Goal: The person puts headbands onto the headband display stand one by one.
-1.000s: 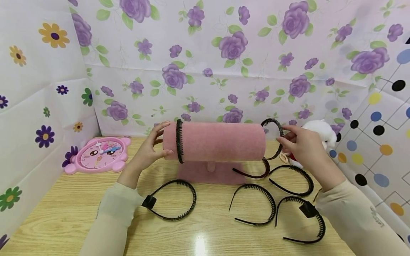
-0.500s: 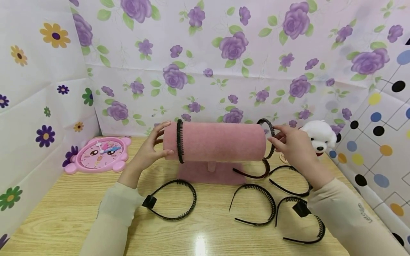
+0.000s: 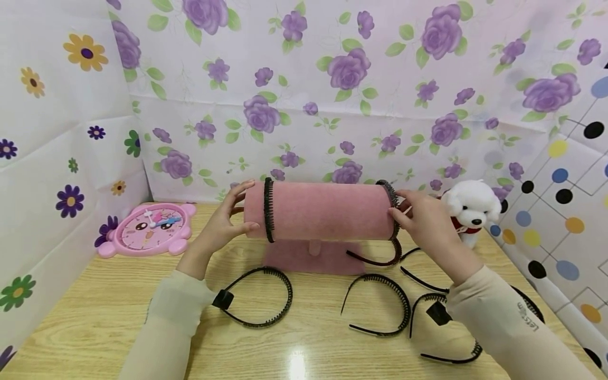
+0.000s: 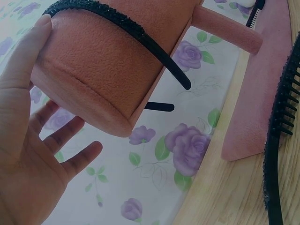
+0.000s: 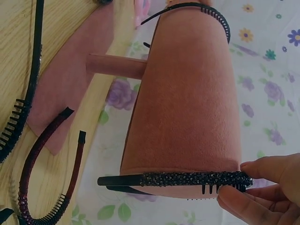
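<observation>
A pink plush headband stand [image 3: 328, 211] has a horizontal roll on a post and flat base. My left hand [image 3: 218, 221] holds the roll's left end, thumb in front and a finger at the top; in the left wrist view its other fingers [image 4: 82, 159] are spread. Close by, a black toothed headband [image 3: 269, 211] sits around the roll. At the right end, my right hand [image 3: 429, 221] pinches a black headband with glittery beads [image 5: 187, 179] between thumb and fingers. That band lies across the roll's end, its open ends toward the post side.
A dark red headband [image 3: 380, 261] lies by the base. Several black headbands [image 3: 406, 303] lie in front on the wooden table [image 3: 313, 348], some under the right forearm. A pink clock [image 3: 149, 229] stands left, a white toy dog [image 3: 472, 203] right, before a flowered backdrop [image 3: 309, 137].
My right hand has moved left, bringing the beaded headband from beyond the roll's right end onto it. More of the toy dog shows. My left hand stays at the left end.
</observation>
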`<action>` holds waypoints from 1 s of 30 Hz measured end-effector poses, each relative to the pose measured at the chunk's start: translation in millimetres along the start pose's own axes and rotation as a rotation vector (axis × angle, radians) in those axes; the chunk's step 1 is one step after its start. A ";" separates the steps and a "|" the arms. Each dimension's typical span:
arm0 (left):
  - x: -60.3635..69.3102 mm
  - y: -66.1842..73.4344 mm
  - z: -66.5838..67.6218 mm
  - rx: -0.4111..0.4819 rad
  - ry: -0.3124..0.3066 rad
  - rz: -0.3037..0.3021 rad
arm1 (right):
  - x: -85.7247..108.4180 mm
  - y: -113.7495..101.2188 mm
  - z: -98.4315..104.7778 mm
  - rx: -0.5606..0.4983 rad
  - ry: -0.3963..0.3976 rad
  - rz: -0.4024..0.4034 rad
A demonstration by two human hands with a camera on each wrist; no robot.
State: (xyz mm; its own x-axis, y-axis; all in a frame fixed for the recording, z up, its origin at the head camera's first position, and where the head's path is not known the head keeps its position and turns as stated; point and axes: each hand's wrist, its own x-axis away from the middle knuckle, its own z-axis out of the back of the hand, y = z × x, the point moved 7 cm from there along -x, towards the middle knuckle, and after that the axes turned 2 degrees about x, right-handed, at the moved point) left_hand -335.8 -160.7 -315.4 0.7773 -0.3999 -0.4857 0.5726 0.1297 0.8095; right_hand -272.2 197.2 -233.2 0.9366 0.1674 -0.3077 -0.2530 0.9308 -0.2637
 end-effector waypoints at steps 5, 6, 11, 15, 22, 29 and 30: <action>0.7 0.3 0.2 -0.001 0.000 0.003 | 2.2 -3.9 -2.0 -0.005 0.029 0.011; 0.9 0.2 0.3 -0.002 0.000 0.003 | 2.8 -4.3 -2.7 -0.005 0.034 0.006; 2.3 -1.0 0.6 0.000 -0.001 0.000 | 6.3 -8.1 -6.2 0.007 0.073 -0.011; 2.7 -0.8 0.3 0.006 -0.002 0.001 | 8.3 -13.1 -7.4 0.007 0.111 -0.009; 2.2 -0.8 -0.4 -0.002 -0.007 0.004 | 9.8 -16.3 -5.4 -0.015 0.126 -0.003; 0.8 0.3 -0.2 -0.008 -0.002 0.004 | 10.8 -10.6 2.2 -0.005 0.098 0.051; 0.7 0.6 -0.1 -0.008 -0.002 0.003 | 10.9 -9.6 3.9 -0.003 0.101 0.061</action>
State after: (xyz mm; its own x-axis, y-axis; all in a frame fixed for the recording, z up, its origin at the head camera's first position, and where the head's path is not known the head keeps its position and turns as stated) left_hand -334.9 -160.7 -315.3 0.7787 -0.4012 -0.4823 0.5719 0.1381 0.8086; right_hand -258.5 191.3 -230.5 0.8902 0.1903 -0.4140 -0.3100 0.9188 -0.2442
